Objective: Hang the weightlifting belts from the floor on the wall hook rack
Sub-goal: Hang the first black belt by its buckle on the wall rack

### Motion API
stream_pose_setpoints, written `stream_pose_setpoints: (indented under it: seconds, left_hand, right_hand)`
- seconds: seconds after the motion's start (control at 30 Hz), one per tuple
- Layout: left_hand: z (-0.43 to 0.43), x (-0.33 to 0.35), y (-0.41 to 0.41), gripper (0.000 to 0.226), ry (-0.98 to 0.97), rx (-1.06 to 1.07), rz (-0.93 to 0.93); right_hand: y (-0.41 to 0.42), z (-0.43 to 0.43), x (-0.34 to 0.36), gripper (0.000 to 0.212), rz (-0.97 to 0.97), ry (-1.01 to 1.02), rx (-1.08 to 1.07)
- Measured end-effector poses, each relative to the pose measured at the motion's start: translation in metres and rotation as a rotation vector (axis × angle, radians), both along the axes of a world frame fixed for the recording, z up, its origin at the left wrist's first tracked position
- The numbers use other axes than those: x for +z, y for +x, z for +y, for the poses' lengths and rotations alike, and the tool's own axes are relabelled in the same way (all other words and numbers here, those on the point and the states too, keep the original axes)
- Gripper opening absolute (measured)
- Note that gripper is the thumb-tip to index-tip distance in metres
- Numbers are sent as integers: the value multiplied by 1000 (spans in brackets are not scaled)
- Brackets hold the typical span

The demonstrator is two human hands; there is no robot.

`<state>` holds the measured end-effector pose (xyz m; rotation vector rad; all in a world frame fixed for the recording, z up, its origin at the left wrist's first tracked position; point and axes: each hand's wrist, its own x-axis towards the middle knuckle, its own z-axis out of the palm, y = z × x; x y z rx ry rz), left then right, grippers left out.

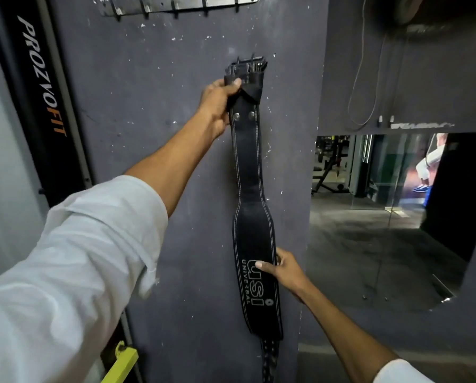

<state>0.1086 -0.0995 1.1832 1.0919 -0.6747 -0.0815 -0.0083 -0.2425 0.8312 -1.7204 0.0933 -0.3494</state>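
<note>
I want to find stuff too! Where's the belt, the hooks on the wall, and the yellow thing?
belt (249, 161): head view, on the stitched strap below the rivets.
hooks (176, 2): head view, on the metal rack plate at top.
yellow thing (123, 363): head view, on its flat yellow face.

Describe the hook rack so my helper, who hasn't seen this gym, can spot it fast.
Look at the dark grey wall panel to the right of the black PROZVOFIT upright. At its very top edge, above the black belt held by both hands, is the hook rack: a pale metal strip with small dark hooks, all bare.
</note>
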Motion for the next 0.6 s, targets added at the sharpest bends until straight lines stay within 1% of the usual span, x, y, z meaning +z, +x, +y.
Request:
stream_pose_setpoints:
  seconds: [0.1,0.17,0.23,0.3,0.37,0.43,0.53,0.6]
  left_hand:
    - [-1,0,-7,14,-38,-14,-36]
    - [-3,-5,-10,17,-50,-23,-47]
    - [-4,-8,-15,24,-51,-37,-41]
    - [-7,-9,-18,28,-48,-45,-49]
    - [-11,-9,-19,27,-41,-45,-64]
    - [-14,-11,-19,24,-38,-41,-83]
    - [-13,-7,-18,20,-57,-51,-121]
    - [-11,0,-20,20,-76,-42,-138]
  right_hand:
    - [-3,-4,-20,43,103,-83,-15]
    - [-3,-3,-16,42,139,-86,-28]
    - [3,4,15,42,44,-35,-36]
    - [13,13,68,42,-130,48,-53]
    - [21,22,128,42,-304,71,-65]
    - [28,27,184,31,-437,70,-76]
    - [38,24,244,27,-527,100,-120]
    - [43,23,251,25,-524,85,-129]
